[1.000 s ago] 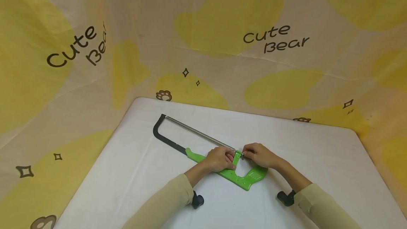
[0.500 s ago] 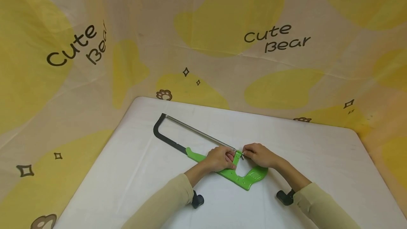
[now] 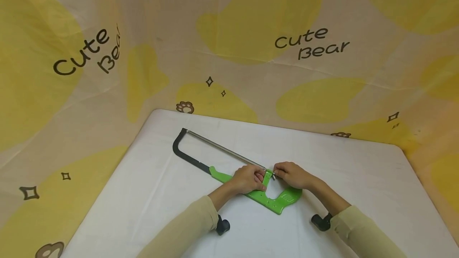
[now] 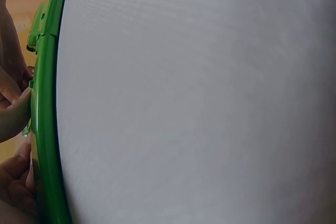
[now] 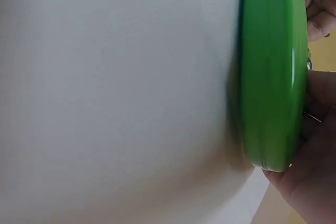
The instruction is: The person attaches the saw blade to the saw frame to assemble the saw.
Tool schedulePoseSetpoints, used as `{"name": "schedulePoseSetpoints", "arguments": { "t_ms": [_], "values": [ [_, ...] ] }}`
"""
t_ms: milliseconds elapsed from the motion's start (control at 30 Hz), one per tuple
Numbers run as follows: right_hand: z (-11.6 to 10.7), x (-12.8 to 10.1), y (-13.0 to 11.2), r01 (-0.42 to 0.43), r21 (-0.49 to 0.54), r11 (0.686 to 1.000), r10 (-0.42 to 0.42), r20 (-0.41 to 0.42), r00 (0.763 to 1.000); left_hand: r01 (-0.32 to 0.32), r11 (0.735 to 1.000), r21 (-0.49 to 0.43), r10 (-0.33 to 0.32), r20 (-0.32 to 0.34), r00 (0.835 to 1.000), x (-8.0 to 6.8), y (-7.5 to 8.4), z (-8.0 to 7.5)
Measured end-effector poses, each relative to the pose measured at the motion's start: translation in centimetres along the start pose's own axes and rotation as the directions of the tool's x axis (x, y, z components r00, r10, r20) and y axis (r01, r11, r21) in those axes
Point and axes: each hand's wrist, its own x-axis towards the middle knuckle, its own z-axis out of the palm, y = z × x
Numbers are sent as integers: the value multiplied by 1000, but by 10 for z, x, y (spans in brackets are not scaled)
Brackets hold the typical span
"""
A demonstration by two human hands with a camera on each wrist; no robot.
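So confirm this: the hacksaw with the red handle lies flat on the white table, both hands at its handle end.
Not quite: the head view shows the hacksaw handle is green, not red. It does lie flat on the white table, with the left hand and right hand at its handle end.

A green saw frame [image 4: 46, 114] runs along the left edge, lying on the white table [image 4: 199, 103], which spreads to its right. Fingers [image 4: 13, 114] press against the frame's left side, partly cut off.
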Motion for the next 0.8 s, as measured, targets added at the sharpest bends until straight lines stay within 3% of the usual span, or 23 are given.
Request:
{"name": "schedulePoseSetpoints", "arguments": {
  "t_ms": [300,567,800],
  "values": [
    [4,-3,3,18,7,1000,-17,-120,993,4,1000,-11,-4,-1,1000,1,0,-1],
    [1,-7,2,68,-103,992,-85,-169,982,0,1000,-21,0,-6,1000,0,1,1],
    [2,-10,0,56,-162,985,-86,-186,979,0,1000,-20,0,-5,1000,0,1,2]
  ]
}}
